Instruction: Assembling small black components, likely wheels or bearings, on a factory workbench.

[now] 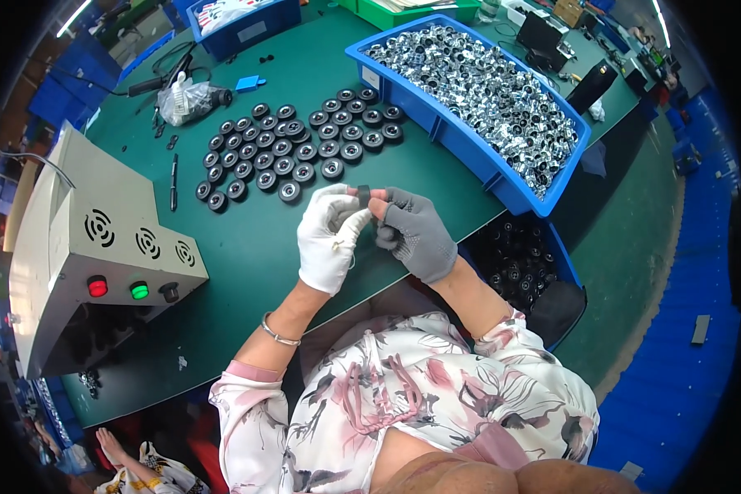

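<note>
Between my two hands, over the green table, a small black wheel is held edge-on by the fingertips. My left hand, in a white glove, is closed on its left side. On its right side, my right hand pinches it, wearing a grey glove with the thumb and a fingertip bare. The wheel's faces cannot be made out. Just beyond my hands, many black wheels with shiny metal centres lie flat in loose rows.
A blue bin of shiny metal parts stands at the right. Below the table edge, another bin holds black wheels. A beige machine with red and green buttons is at the left, near a pen. Another person's hand shows lower left.
</note>
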The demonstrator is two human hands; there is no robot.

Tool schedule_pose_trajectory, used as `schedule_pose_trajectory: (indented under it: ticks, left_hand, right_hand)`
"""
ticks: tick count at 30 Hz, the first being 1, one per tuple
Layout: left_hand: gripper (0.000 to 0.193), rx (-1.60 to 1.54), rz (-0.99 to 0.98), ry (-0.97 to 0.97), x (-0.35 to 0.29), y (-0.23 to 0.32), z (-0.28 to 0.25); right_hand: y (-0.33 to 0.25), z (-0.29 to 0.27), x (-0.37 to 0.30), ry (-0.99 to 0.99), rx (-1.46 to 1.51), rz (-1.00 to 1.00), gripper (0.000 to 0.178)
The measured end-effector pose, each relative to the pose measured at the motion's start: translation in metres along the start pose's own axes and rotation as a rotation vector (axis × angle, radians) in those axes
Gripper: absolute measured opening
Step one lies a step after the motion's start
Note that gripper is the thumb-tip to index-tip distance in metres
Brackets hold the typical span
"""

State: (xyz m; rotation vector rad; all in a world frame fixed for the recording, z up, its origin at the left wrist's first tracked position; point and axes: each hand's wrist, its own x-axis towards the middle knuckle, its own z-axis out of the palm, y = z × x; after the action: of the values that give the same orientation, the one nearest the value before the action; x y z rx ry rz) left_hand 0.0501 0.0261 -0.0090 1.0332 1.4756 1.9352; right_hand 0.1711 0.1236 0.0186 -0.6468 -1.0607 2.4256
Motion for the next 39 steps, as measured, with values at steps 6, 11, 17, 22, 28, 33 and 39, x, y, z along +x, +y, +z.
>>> schedule_pose_trajectory:
  ticks: [6,11,17,22,28,33,39]
  left_hand:
    - [0.02,0.019,-0.086,-0.05,0.001,0.0,-0.004]
    - [0.028,-0.444,-0.426,-0.068,0.002,-0.003,-0.008]
    - [0.027,-0.597,-0.584,-0.085,0.007,-0.006,-0.017]
    - [0.022,-0.624,-0.607,-0.143,0.008,-0.003,-0.018]
    - [0.028,-0.608,-0.589,-0.108,0.007,-0.004,-0.016]
    - [0.026,-0.573,-0.585,-0.129,0.004,-0.015,-0.018]
    - [0.027,-0.532,-0.562,-0.085,0.003,-0.007,-0.016]
  right_hand:
    - [0.006,-0.007,0.001,-0.022,0.009,-0.046,0.01]
    - [0.003,-0.004,0.0,0.138,-0.487,-0.128,0.008]
    - [0.02,-0.009,0.007,0.098,-0.8,-0.453,0.008]
    - [0.022,-0.009,0.006,0.085,-0.83,-0.496,0.008]
    - [0.016,-0.011,0.006,0.082,-0.768,-0.398,0.009]
    - [0.02,-0.014,0.004,0.091,-0.83,-0.48,0.01]
    - [0.009,-0.018,0.009,0.017,-0.91,-0.601,0.012]
